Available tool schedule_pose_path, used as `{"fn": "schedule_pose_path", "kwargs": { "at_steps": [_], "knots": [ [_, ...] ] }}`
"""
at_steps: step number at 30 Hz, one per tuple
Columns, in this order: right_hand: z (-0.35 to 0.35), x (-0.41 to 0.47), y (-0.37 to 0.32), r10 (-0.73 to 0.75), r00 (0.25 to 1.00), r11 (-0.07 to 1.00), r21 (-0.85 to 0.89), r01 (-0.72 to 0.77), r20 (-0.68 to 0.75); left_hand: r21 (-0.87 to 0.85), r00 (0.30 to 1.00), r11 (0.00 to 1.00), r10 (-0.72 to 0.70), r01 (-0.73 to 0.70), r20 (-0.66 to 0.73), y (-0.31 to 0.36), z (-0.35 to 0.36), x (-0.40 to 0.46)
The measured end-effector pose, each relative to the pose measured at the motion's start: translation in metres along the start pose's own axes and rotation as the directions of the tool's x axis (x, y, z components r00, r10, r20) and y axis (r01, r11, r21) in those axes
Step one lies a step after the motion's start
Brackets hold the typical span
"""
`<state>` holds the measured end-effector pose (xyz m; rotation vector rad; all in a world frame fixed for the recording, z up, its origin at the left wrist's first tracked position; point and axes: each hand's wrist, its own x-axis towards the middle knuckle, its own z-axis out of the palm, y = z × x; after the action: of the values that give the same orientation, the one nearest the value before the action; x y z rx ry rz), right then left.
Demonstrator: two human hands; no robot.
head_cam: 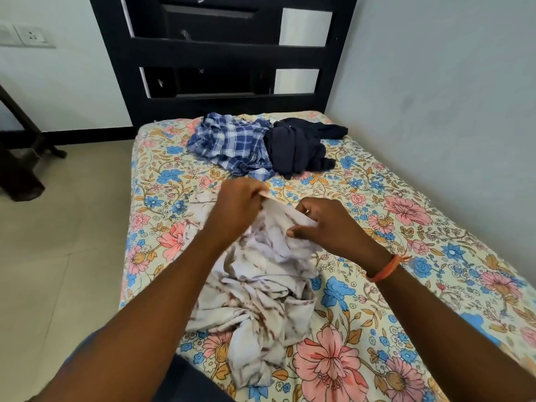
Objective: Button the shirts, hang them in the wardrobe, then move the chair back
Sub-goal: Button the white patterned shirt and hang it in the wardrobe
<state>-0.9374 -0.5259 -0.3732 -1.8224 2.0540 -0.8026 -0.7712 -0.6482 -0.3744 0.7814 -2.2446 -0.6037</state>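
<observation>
A crumpled white shirt with brown marbled streaks [255, 300] lies on the floral bed in front of me. My left hand [237, 203] pinches its upper edge near the collar, fingers curled round the cloth. My right hand [322, 221] grips the fabric just to the right, thumb pressed on a fold, an orange band on that wrist. Farther up the bed lie a blue-and-white checked shirt [232, 140] and a dark navy shirt [298, 146], both in loose heaps side by side.
The bed [406, 227] with its flowered sheet fills the middle and right, against a pale wall. A black headboard [226, 53] stands at the far end. Tiled floor runs along the left, with a dark wooden furniture leg [20, 158] at the left edge.
</observation>
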Motion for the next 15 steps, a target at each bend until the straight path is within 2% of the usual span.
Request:
{"fn": "schedule_pose_path", "kwargs": {
  "at_steps": [3, 7, 10, 12, 13, 15],
  "knots": [
    [-0.005, -0.001, 0.001, 0.046, 0.999, 0.998, -0.038, -0.046, 0.004, 0.077, 0.979, 0.997, 0.016, -0.001, -0.203, 0.008, -0.019, 0.038],
    [-0.023, 0.001, 0.011, 0.165, 0.981, 0.982, 0.079, -0.173, 0.105, 0.118, 0.925, 0.985, -0.071, 0.123, -0.373, 0.018, -0.036, 0.093],
    [-0.042, 0.011, 0.037, 0.268, 0.948, 0.963, -0.076, -0.258, 0.173, 0.067, 0.846, 0.958, -0.214, 0.280, -0.488, 0.012, -0.055, 0.122],
    [-0.054, 0.017, 0.053, 0.326, 0.933, 0.940, -0.160, -0.302, 0.153, 0.040, 0.836, 0.949, -0.254, 0.312, -0.487, 0.006, -0.063, 0.129],
    [-0.061, 0.018, 0.061, 0.354, 0.929, 0.927, -0.171, -0.334, 0.105, 0.062, 0.866, 0.953, -0.242, 0.298, -0.438, 0.006, -0.061, 0.128],
    [-0.066, 0.018, 0.066, 0.387, 0.922, 0.913, -0.143, -0.382, 0.003, 0.147, 0.953, 0.960, -0.204, 0.240, -0.223, 0.006, -0.047, 0.117]
  ]
}}
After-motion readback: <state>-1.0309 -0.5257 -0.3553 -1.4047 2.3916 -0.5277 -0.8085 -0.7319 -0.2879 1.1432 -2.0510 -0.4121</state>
